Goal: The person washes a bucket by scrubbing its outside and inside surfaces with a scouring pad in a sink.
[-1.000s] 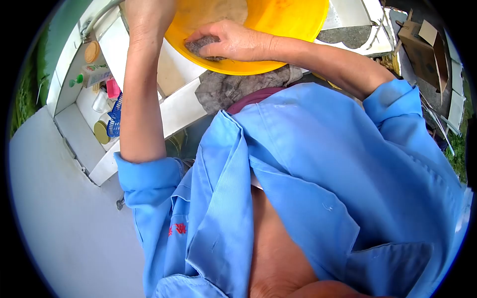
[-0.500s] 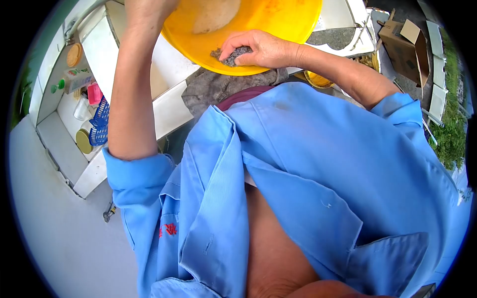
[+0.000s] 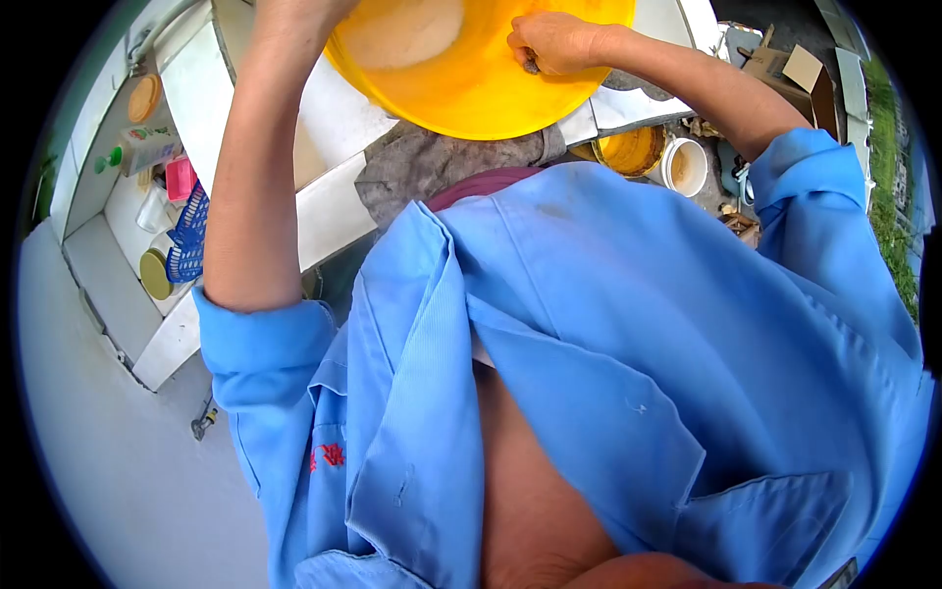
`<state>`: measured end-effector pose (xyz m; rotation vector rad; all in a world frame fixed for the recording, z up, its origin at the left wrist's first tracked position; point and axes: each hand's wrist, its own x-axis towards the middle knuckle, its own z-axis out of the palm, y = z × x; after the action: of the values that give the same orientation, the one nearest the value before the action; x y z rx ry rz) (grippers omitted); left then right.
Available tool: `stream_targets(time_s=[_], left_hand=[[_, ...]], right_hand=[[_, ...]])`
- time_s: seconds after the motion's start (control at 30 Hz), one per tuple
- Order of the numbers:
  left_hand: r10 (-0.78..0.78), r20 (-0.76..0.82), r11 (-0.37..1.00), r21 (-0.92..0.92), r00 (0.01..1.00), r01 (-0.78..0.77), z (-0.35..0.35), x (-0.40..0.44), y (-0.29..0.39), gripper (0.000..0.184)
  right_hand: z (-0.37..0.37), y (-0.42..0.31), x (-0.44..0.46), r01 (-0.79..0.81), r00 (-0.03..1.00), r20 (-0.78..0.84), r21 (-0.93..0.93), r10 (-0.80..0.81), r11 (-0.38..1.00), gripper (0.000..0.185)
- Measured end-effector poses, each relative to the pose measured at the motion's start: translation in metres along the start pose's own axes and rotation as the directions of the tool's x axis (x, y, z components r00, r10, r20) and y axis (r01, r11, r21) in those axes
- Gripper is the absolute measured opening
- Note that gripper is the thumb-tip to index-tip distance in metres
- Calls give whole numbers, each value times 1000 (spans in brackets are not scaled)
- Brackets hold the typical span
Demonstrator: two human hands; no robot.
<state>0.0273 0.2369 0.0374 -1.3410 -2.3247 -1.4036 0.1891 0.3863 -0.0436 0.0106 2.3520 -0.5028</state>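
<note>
A large yellow basin (image 3: 471,108) tilts toward me at the top of the view, with a whitish patch or pool of liquid inside it. My right hand (image 3: 557,44) is inside the basin near its right side, closed around a grey steel wool scrubber (image 3: 531,67). Only a small dark bit of the scrubber shows below the fingers. At the top edge, my left hand (image 3: 306,10) is beside the basin's left rim, and its fingers are cut off by the frame. A grey wet cloth (image 3: 412,177) lies below the basin.
To the left, a white sink compartment holds a blue plastic basket (image 3: 188,236), a pink container (image 3: 181,180), a bottle with a green cap (image 3: 147,145) and a jar with a yellowish lid (image 3: 155,274). On the right are a white bucket (image 3: 684,167), a yellow-stained bucket (image 3: 630,150) and a cardboard box (image 3: 790,83).
My right hand has moved with the scrubber from the basin's near rim, up and right to its right side. The buckets on the right have come into fuller view.
</note>
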Motion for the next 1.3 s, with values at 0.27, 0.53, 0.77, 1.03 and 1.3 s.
stream_targets(time_s=[0.27,0.53,0.77,1.03,1.3], left_hand=[[-178,-14,982,55,984,179,2,-2,11,43],[-22,-45,1000,6,999,22,8,4,-6,41],[-117,-3,993,-9,993,117,4,2,-3,41],[-427,88,865,329,900,379,-13,8,50,42],[-133,7,991,10,991,133,3,3,4,41]], right_hand=[[14,-13,-2,95,994,-77,294,-75,951,17],[2,-29,-1,189,982,-71,446,-176,875,10],[18,-2,12,-6,985,-174,94,22,996,12],[2,-4,4,-147,961,-230,35,151,989,19],[15,5,0,-51,949,-309,-355,-66,934,8]])
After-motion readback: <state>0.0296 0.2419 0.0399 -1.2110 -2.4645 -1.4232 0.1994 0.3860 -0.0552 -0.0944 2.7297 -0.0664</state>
